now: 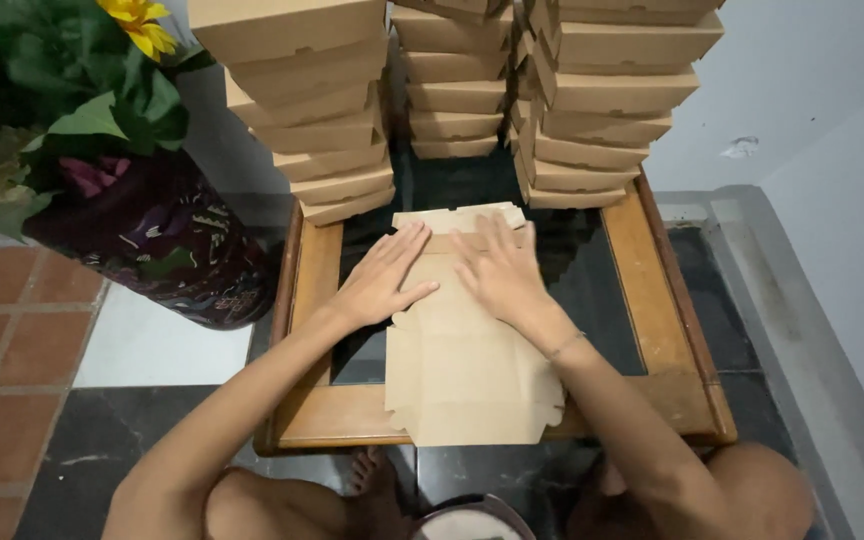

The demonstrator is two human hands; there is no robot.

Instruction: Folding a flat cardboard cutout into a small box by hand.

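A flat, unfolded brown cardboard box blank [467, 370] lies on a low table with a wooden frame [652, 290] and a dark glass top. My left hand [384, 278] presses flat on the blank's upper left part, fingers spread. Beside it, my right hand [500, 270] lies flat on the upper right part, fingers pointing away from me. Both palms rest on the cardboard near its far flap [457, 216]. Neither hand grips anything.
Three stacks of folded brown cardboard boxes stand at the table's far end: left [317, 110], middle [455, 85], right [602, 100]. A dark patterned vase [162, 245] with flowers stands on the floor to the left. My knees and a foot show below the table.
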